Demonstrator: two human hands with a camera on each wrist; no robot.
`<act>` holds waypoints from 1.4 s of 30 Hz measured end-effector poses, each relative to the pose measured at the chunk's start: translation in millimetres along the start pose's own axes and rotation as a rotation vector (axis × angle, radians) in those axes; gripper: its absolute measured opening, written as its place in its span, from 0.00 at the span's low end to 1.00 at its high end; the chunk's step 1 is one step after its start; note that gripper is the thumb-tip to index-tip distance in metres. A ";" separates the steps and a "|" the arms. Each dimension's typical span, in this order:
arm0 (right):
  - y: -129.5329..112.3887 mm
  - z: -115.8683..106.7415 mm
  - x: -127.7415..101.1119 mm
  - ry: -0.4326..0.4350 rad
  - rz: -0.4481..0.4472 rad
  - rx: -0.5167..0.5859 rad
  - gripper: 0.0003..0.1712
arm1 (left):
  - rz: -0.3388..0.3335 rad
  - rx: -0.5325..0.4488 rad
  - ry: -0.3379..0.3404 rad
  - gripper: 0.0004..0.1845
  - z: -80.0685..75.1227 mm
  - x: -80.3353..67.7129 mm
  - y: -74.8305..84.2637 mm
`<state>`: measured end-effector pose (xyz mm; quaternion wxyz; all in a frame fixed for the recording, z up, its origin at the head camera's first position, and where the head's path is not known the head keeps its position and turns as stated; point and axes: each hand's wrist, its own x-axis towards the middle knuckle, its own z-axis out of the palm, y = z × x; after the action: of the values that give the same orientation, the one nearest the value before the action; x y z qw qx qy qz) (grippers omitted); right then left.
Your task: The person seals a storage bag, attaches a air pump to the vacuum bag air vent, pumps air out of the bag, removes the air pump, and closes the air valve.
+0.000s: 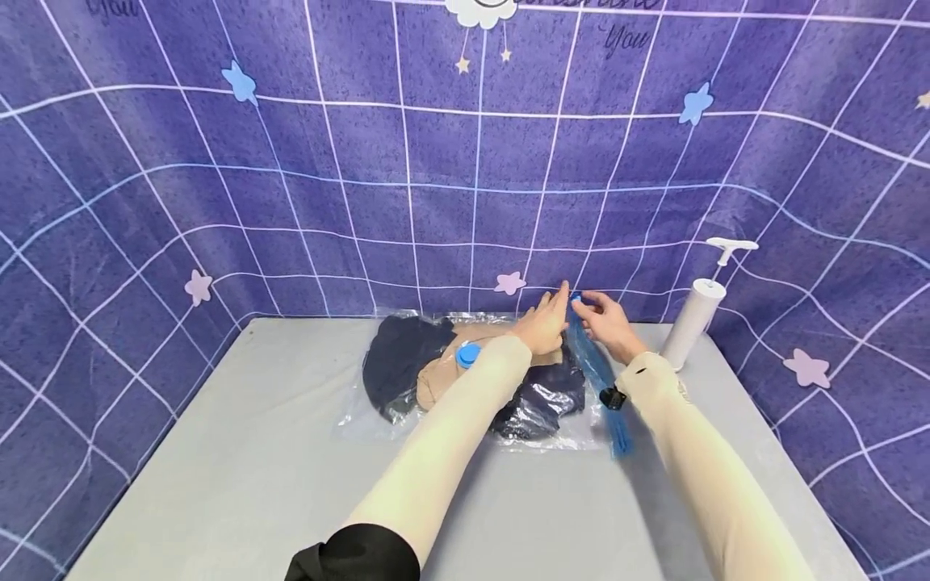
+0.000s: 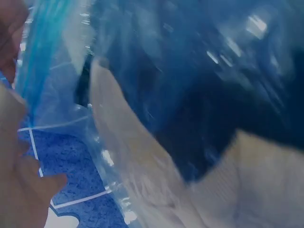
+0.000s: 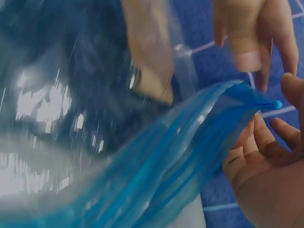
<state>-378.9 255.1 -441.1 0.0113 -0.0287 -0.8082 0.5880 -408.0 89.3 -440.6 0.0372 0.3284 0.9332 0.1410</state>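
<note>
A clear plastic storage bag with a blue zip strip lies at the back of the table, dark and beige folded clothes inside it. A round blue valve cap sits on its top. My left hand reaches over the bag's far right part, fingers extended close to the strip's far corner. At that corner my right hand holds the strip's end between thumb and fingers. In the right wrist view, a small bright blue tip shows beside the right thumb, with fingers behind the strip.
A white hand pump with a T-shaped handle stands upright at the table's back right, close to my right forearm. Behind the grey table hangs a purple gridded cloth with stars, also along both sides.
</note>
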 end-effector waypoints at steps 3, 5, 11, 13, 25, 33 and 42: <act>-2.0 9.0 0.4 0.043 -0.037 -0.057 0.33 | 0.015 0.051 0.014 0.62 2.2 0.6 -3.1; -3.7 13.0 2.1 0.086 -0.070 -0.124 0.31 | 0.024 0.061 0.023 0.65 1.4 1.2 -5.8; -4.1 17.5 4.1 0.210 -0.104 -0.252 0.27 | 0.129 -0.077 0.132 0.54 -0.3 0.5 -15.2; -2.8 18.6 4.5 0.231 -0.110 -0.253 0.26 | 0.185 -0.152 0.206 0.50 1.7 0.5 -20.1; -6.0 16.6 -6.2 0.244 -0.133 -0.324 0.20 | 0.204 -0.198 0.240 0.42 -3.1 6.4 -20.2; -8.7 18.2 -13.7 0.201 -0.225 -0.331 0.16 | 0.169 -0.120 0.325 0.20 -2.1 7.1 -17.9; -11.2 14.6 -21.0 0.231 -0.297 -0.431 0.12 | 0.109 -0.147 0.357 0.09 -6.9 2.4 -17.9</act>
<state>-359.0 236.6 -434.6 0.1829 0.0215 -0.9033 0.3875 -421.7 75.9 -439.1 -0.1126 0.3445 0.8931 0.2664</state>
